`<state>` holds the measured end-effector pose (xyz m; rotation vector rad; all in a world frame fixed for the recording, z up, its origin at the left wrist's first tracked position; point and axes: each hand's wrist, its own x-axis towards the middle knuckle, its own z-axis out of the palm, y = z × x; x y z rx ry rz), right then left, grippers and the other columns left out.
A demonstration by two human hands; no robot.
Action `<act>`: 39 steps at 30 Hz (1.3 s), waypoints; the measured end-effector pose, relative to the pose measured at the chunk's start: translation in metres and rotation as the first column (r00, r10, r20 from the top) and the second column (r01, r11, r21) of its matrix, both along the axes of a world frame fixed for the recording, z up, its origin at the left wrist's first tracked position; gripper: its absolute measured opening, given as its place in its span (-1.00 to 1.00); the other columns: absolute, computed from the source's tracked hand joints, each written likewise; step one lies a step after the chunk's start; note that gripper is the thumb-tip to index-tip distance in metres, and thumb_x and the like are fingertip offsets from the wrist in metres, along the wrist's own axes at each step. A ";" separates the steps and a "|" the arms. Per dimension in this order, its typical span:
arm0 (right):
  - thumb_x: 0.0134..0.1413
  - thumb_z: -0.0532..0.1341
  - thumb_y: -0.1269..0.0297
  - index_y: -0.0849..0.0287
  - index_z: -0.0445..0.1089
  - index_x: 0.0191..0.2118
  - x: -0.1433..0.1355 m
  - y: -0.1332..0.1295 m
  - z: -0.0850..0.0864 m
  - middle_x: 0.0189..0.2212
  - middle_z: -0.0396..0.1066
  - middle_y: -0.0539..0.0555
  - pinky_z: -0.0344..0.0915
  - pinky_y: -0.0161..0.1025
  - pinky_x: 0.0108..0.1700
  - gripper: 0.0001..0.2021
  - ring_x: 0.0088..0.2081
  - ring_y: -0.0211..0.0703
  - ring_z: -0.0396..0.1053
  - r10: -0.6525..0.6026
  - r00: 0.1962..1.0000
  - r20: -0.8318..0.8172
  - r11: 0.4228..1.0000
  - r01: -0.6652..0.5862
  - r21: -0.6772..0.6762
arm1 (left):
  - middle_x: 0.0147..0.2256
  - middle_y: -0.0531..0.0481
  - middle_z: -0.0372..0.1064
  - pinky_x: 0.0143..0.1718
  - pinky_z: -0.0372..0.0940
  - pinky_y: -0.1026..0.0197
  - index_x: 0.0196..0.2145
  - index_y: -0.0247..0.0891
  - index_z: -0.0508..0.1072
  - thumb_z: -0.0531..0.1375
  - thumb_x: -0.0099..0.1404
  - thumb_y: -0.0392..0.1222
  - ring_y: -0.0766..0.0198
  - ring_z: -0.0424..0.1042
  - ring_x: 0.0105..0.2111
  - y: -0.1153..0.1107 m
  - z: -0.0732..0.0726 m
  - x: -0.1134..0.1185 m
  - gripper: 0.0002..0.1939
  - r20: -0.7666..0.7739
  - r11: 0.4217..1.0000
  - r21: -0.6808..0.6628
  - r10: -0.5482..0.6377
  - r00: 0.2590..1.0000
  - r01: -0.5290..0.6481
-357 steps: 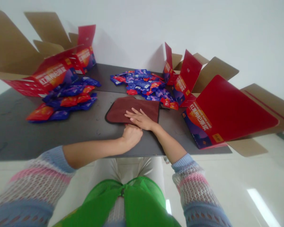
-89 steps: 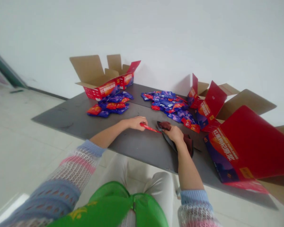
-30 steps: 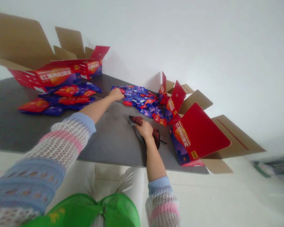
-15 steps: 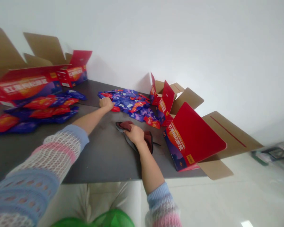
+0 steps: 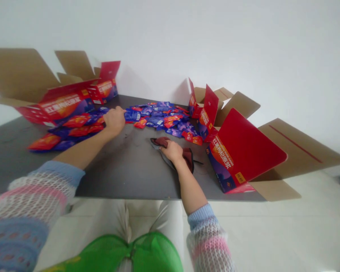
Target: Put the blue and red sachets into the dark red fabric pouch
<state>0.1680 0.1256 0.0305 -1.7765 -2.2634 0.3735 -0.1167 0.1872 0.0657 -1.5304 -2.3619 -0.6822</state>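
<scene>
Left hand (image 5: pixel 115 121) seemingly pinching a blue sachet (image 5: pixel 132 115), right hand (image 5: pixel 172 151) grips a likely soft, light pouch (image 5: pixel 188 156), best held by its rim, toward the worktop's (image 5: pixel 136 173) near edge.

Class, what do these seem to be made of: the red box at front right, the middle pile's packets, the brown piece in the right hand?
Red box: cardboard, smooth and printed outside, plain brown inside. Packets: probably plastic or foil film, thin, pouch-like and brightly printed. Brown piece: likely cloth, matt, crumpled in the right hand, dark-edged.
</scene>
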 end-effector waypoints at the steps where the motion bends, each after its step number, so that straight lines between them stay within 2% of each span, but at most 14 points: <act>1: 0.13 0.21 -0.03 0.00 0.42 0.11 0.000 0.000 0.000 -0.02 0.53 0.13 0.38 -0.07 -0.01 -0.54 0.02 0.09 0.47 -0.003 1.000 -0.005 1.000 0.003 -0.002 | -0.07 -0.39 0.45 -0.04 0.27 -0.01 0.02 -0.43 0.42 -0.13 0.49 0.04 -0.11 0.43 -0.02 -0.007 0.006 -0.001 -0.47 -0.037 1.000 0.012 -0.026 0.999 0.026; 5: 0.13 0.21 -0.04 0.03 0.42 0.12 0.001 -0.001 0.001 -0.01 0.52 0.16 0.37 -0.07 0.00 -0.52 0.03 0.10 0.47 -0.025 1.000 -0.013 1.000 0.025 0.006 | -0.05 -0.34 0.42 0.02 0.22 0.03 -0.03 -0.38 0.44 -0.17 0.50 0.03 -0.08 0.37 0.06 -0.033 0.033 0.003 -0.48 -0.168 0.973 0.081 -0.202 0.965 0.218; 8: 0.12 0.22 -0.05 0.03 0.42 0.13 0.001 -0.001 0.000 0.01 0.52 0.14 0.37 -0.10 -0.01 -0.49 0.03 0.08 0.47 -0.047 0.999 -0.019 0.999 0.047 -0.001 | -0.10 -0.27 0.43 -0.03 0.24 0.02 -0.01 -0.38 0.43 -0.11 0.50 0.05 -0.05 0.41 -0.01 -0.043 0.055 0.009 -0.51 -0.137 0.959 0.148 -0.223 0.965 0.243; 10: 0.10 0.23 -0.05 0.03 0.42 0.14 0.001 0.000 0.000 0.00 0.53 0.13 0.38 -0.12 -0.03 -0.49 0.03 0.07 0.47 -0.048 0.999 -0.023 0.999 0.048 -0.005 | -0.21 -0.17 0.44 -0.08 0.24 0.07 -0.06 -0.39 0.45 -0.08 0.49 0.03 0.06 0.45 -0.12 -0.043 0.066 0.007 -0.53 -0.075 0.916 0.125 -0.375 0.924 0.382; 12: 0.10 0.23 -0.05 0.01 0.42 0.13 0.001 0.002 -0.002 -0.02 0.54 0.12 0.39 -0.12 -0.05 -0.49 0.02 0.08 0.48 -0.045 0.998 -0.034 0.999 0.045 0.006 | -0.30 -0.08 0.45 -0.15 0.25 0.17 -0.15 -0.36 0.49 -0.01 0.43 0.03 0.19 0.45 -0.24 -0.038 0.069 0.002 -0.58 0.042 0.782 0.029 -0.624 0.780 0.623; 14: 0.10 0.23 -0.05 0.00 0.41 0.14 0.002 0.003 -0.004 -0.03 0.55 0.11 0.39 -0.12 -0.05 -0.49 0.00 0.07 0.49 -0.051 0.997 -0.055 0.998 0.052 0.024 | -0.38 -0.02 0.46 -0.24 0.25 0.25 -0.27 -0.32 0.51 0.10 0.33 0.05 0.26 0.43 -0.35 -0.031 0.064 -0.004 -0.63 0.212 0.556 -0.096 -0.799 0.562 0.826; 16: 0.11 0.23 -0.03 -0.01 0.40 0.16 0.003 0.004 -0.006 -0.04 0.55 0.11 0.39 -0.11 -0.05 -0.49 0.00 0.08 0.49 -0.062 0.994 -0.087 0.996 0.067 0.052 | -0.43 0.01 0.47 -0.31 0.24 0.29 -0.36 -0.30 0.53 0.19 0.23 0.08 0.28 0.41 -0.41 -0.026 0.050 -0.006 -0.65 0.378 0.346 -0.194 -0.837 0.395 0.918; 18: 0.11 0.23 -0.02 -0.03 0.41 0.15 0.004 0.006 -0.008 -0.04 0.55 0.10 0.38 -0.10 -0.04 -0.51 0.01 0.09 0.49 -0.075 0.990 -0.119 0.992 0.086 0.092 | -0.45 0.02 0.49 -0.33 0.24 0.30 -0.37 -0.28 0.55 0.22 0.18 0.09 0.28 0.43 -0.42 -0.024 0.031 -0.002 -0.66 0.459 0.259 -0.235 -0.820 0.342 0.937; 19: 0.12 0.23 -0.02 -0.04 0.41 0.14 0.005 0.006 -0.009 -0.04 0.55 0.10 0.38 -0.10 -0.03 -0.52 0.02 0.09 0.48 -0.083 0.988 -0.134 0.989 0.098 0.112 | -0.44 0.02 0.51 -0.32 0.25 0.30 -0.36 -0.27 0.57 0.22 0.19 0.08 0.27 0.44 -0.41 -0.025 0.021 0.002 -0.66 0.452 0.269 -0.242 -0.819 0.353 0.932; 23: 0.14 0.21 -0.02 -0.06 0.40 0.15 0.008 0.006 -0.011 -0.04 0.56 0.10 0.38 -0.11 -0.04 -0.53 0.00 0.08 0.49 -0.108 0.979 -0.174 0.979 0.136 0.155 | -0.22 -0.10 0.58 -0.11 0.31 0.19 -0.32 -0.24 0.61 0.20 0.23 0.09 0.14 0.51 -0.19 -0.025 -0.011 0.024 -0.65 0.295 0.421 -0.166 -0.842 0.453 0.892; 26: 0.15 0.21 0.01 -0.09 0.39 0.16 0.009 0.005 -0.014 -0.05 0.56 0.07 0.38 -0.14 -0.04 -0.54 0.00 0.04 0.50 -0.103 0.976 -0.192 0.977 0.136 0.165 | 0.12 -0.28 0.42 0.19 0.18 0.01 -0.14 -0.30 0.61 0.31 0.09 0.23 -0.06 0.31 0.18 -0.027 -0.021 0.039 -0.43 0.178 0.515 -0.048 -0.839 0.514 0.856; 30: 0.15 0.20 -0.01 -0.10 0.38 0.17 0.008 0.005 -0.016 -0.03 0.55 0.05 0.38 -0.14 -0.03 -0.53 0.01 0.03 0.49 -0.094 0.976 -0.194 0.976 0.130 0.177 | 0.19 -0.33 0.32 0.28 0.09 -0.06 0.08 -0.36 0.52 0.24 0.05 0.44 -0.10 0.13 0.30 -0.052 -0.025 0.053 -0.12 0.170 0.703 0.017 -0.703 0.691 0.711; 34: 0.14 0.21 -0.05 -0.06 0.38 0.18 0.003 0.007 -0.016 -0.04 0.55 0.08 0.39 -0.11 -0.05 -0.50 -0.01 0.06 0.50 -0.069 0.992 -0.108 0.985 0.085 0.153 | 0.24 -0.32 0.28 0.33 -0.01 -0.04 0.17 -0.40 0.44 0.11 0.11 0.52 -0.10 -0.03 0.37 -0.095 -0.047 0.061 -0.01 0.182 0.689 -0.140 -0.688 0.703 0.711; 39: 0.19 0.16 -0.08 -0.02 0.37 0.18 -0.005 0.007 -0.016 -0.06 0.55 0.12 0.38 -0.08 -0.04 -0.50 -0.02 0.08 0.50 -0.081 0.996 0.029 0.982 0.075 0.172 | 0.39 -0.56 -0.23 0.38 -0.27 -0.04 0.37 -0.71 -0.06 0.09 0.03 0.58 -0.23 -0.26 0.41 -0.118 -0.078 0.062 0.36 0.172 0.638 -0.345 -0.678 0.715 0.689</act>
